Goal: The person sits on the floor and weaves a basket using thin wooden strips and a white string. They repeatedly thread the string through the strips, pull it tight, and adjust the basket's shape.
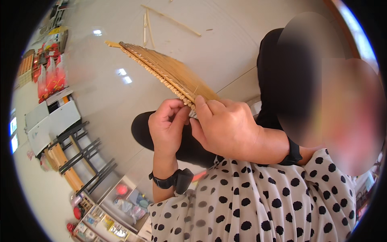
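A flat panel of thin tan reeds or bamboo sticks point(173, 62) slants away from me above my lap. Its sticks lie side by side, and a row of round cut ends runs along the left edge. My right hand point(227, 125) is closed on the near corner, fingers on top and thumb below. Right beside it my left hand point(167, 123) pinches at the same corner, its fingertips against the edge. Whatever lies inside that pinch is hidden. A small whitish piece point(193, 114) shows between the two hands. One thin splinter or strand sticks up near my right fingertips.
Loose sticks point(173, 21) lie on the pale tiled floor beyond the panel. To the left stand folded black-framed furniture point(82, 155), white boards point(54, 121) and red packages point(51, 78). Open bins with bagged items point(131, 205) sit at lower left. The right side is blurred.
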The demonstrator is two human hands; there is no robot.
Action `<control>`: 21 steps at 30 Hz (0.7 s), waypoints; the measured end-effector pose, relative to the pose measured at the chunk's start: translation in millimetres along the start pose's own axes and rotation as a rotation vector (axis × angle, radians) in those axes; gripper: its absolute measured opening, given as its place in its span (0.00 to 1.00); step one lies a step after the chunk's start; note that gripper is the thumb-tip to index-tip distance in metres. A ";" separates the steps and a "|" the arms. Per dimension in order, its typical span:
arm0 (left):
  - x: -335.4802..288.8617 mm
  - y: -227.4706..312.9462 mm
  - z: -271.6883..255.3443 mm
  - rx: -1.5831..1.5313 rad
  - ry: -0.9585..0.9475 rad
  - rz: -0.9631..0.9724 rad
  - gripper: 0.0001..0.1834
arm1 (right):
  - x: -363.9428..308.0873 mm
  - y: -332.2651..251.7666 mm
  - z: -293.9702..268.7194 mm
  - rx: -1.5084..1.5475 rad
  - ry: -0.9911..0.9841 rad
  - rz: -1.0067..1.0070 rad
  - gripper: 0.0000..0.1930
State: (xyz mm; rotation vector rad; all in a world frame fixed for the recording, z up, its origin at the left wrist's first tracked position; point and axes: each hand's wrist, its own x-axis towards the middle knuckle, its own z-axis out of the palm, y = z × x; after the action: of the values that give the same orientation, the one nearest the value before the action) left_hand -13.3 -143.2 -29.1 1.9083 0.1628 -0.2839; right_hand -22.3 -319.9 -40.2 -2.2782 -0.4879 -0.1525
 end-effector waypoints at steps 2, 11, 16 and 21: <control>-10.5 -10.4 -11.7 -0.054 0.020 -0.012 0.03 | -3.2 -6.4 4.7 0.027 -0.055 -0.051 0.24; -42.0 -25.5 -17.5 -0.094 0.202 -0.058 0.04 | -10.8 -15.3 15.5 0.022 -0.162 -0.291 0.27; -52.8 -32.1 -26.2 -0.109 0.226 -0.083 0.04 | -9.8 -22.8 19.5 0.029 -0.171 -0.317 0.26; -51.1 -37.8 -34.0 -0.148 0.199 -0.106 0.02 | -9.8 -21.1 23.5 0.019 -0.118 -0.333 0.25</control>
State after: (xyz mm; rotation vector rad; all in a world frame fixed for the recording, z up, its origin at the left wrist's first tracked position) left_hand -67.8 -96.9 -38.1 1.7813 0.4079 -0.1475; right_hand -40.6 -292.7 -44.4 -2.1811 -0.9261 -0.1785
